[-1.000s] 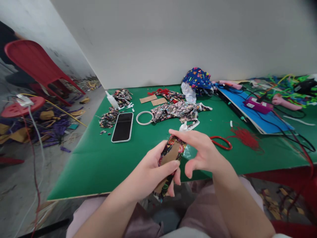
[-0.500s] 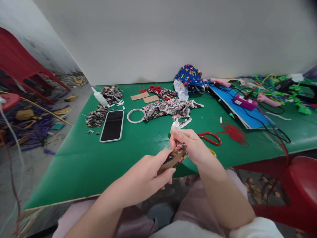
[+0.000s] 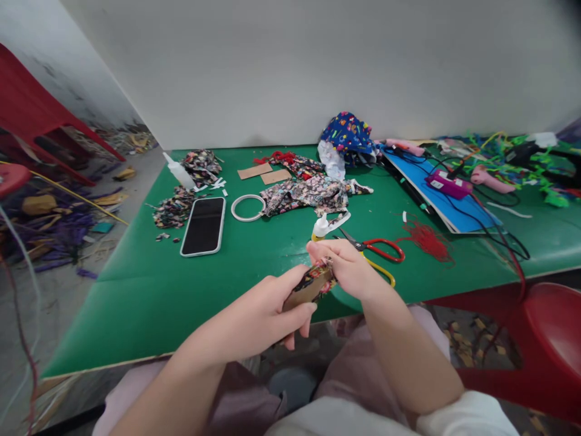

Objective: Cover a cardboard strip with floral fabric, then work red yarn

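My left hand [image 3: 276, 309] is closed round a piece of brown cardboard [image 3: 308, 292] with dark floral fabric [image 3: 312, 276] along its edges, held above the table's front edge. At the far end of that piece, my right hand [image 3: 347, 266] pinches the floral fabric between thumb and fingers. Just beyond the right hand stands a small glue bottle [image 3: 320, 227] with a white top, its lower part hidden by the fingers. Scissors [image 3: 384, 249] with one red and one yellow handle lie to the right of that hand.
On the green table [image 3: 149, 303] lie a phone [image 3: 204, 226], a white ring [image 3: 248, 208], floral cloth [image 3: 308, 195], cardboard pieces [image 3: 254, 171] and a white squeeze bottle [image 3: 180, 172]. Rightward are red threads [image 3: 426, 242], a blue folder [image 3: 458, 206] and a purple device [image 3: 449, 183] with cables.
Both hands have shifted slightly left with the fabric-edged cardboard, and the right hand has turned a little. More of the scissors now shows. The camera view has moved slightly.
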A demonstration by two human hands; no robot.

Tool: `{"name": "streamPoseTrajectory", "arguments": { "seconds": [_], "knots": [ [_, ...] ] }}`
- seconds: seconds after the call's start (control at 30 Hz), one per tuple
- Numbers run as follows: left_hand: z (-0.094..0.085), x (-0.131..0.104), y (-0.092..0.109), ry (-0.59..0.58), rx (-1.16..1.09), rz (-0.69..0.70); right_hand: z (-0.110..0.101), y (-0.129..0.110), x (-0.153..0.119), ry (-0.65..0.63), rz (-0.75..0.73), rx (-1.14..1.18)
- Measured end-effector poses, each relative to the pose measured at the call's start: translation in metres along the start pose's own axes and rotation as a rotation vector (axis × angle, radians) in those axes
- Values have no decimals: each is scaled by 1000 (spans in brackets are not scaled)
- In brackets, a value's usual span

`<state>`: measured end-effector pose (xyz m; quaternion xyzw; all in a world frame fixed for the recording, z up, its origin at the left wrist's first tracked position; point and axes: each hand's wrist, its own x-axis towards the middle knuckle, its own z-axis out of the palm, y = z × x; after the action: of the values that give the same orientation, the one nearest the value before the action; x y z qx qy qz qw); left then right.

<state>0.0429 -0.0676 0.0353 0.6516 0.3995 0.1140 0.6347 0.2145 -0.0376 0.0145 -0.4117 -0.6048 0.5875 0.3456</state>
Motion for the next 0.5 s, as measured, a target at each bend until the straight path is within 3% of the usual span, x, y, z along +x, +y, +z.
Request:
{"name": "streamPoseTrajectory", "arguments": {
  "seconds": [0.2, 0.5],
  "knots": [
    [0, 0, 1, -9, -9, -19, 0, -5, -2, 131, -146, -403],
    [0, 0, 3, -3, 7, -39, 2, -4, -3, 261, -274, -830]
  ]
}}
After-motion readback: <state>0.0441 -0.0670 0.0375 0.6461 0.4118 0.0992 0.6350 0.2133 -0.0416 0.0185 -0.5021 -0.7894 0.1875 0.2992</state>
